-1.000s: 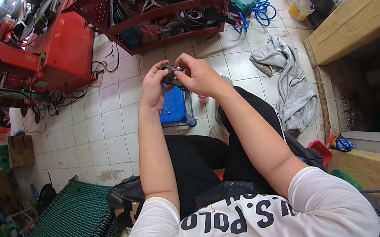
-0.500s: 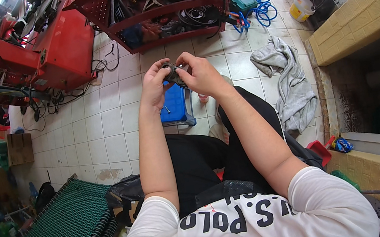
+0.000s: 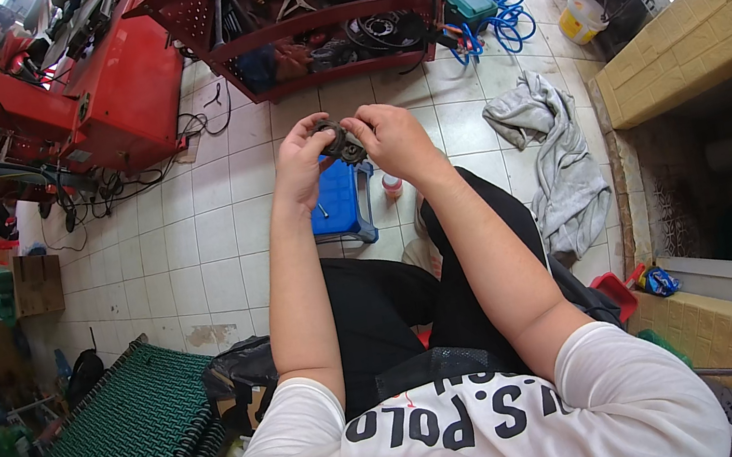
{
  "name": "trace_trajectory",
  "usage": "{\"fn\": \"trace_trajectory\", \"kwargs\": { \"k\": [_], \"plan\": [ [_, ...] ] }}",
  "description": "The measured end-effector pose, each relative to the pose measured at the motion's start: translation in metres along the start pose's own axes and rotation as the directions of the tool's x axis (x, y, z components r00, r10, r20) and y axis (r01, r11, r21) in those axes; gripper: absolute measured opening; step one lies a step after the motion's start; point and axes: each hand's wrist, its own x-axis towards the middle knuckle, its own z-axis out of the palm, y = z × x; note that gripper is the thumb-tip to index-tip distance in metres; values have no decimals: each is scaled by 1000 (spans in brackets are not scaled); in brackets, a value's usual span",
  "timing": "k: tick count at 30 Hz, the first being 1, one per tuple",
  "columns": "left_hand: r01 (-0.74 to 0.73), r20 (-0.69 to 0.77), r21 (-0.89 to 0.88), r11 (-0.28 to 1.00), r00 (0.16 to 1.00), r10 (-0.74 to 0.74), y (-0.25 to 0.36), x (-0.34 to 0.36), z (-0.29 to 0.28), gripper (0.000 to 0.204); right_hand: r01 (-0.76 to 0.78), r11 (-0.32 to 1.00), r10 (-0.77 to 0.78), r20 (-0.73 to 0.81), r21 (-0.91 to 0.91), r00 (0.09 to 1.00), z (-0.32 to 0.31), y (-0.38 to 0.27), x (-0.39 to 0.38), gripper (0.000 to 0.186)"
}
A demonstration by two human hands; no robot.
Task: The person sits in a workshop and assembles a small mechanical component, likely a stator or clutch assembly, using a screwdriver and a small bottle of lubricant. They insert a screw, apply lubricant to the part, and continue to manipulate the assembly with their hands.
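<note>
A small, dark, greasy metal part (image 3: 352,149) with a roundish, uneven outline is held up in front of me, above a blue plastic stool (image 3: 341,196). My left hand (image 3: 303,163) grips its left side between thumb and fingers. On the other side, my right hand (image 3: 396,137) is closed with thumb and forefinger at the part's upper right edge; its other fingers are curled and partly hidden. A small metal tool (image 3: 322,210) lies on the stool top. Just right of the stool, a small bottle (image 3: 392,186) with a reddish label stands on the tiles.
A red tool cart (image 3: 319,16) with loose parts stands ahead, beside a red machine (image 3: 116,86) with trailing cables. Blue hose (image 3: 504,13) coils at far right. A grey cloth (image 3: 549,157) lies on the floor right of my legs, a green woven seat (image 3: 133,436) at left.
My right hand has turned and shifted slightly right, its fingers curling in more. More of the metal part's lower right now shows, and the bottle beside the stool is more visible. My left hand stays nearly still.
</note>
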Motion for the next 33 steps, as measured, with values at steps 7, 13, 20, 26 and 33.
{"fn": "trace_trajectory", "kwargs": {
  "k": [7,13,20,26,33],
  "plan": [
    [7,2,18,1000,1000,-7,-1,-1,2,32,-158,987,159,88,-27,983,-5,-4,1,38],
    [16,-23,-16,1000,1000,-16,-1,1,-1,34,-118,969,105,71,216,992,-8,-6,-2,26],
    [9,-35,-8,1000,999,-9,0,0,0,35,-81,990,78,26,113,997,-2,-3,-1,21],
    [4,-11,25,1000,1000,-3,-1,0,0,36,-93,994,91,43,55,995,-5,-5,-1,25],
    [-5,24,48,999,1000,4,-4,1,0,35,-148,987,144,71,64,987,-4,-3,0,31]
  ]
}}
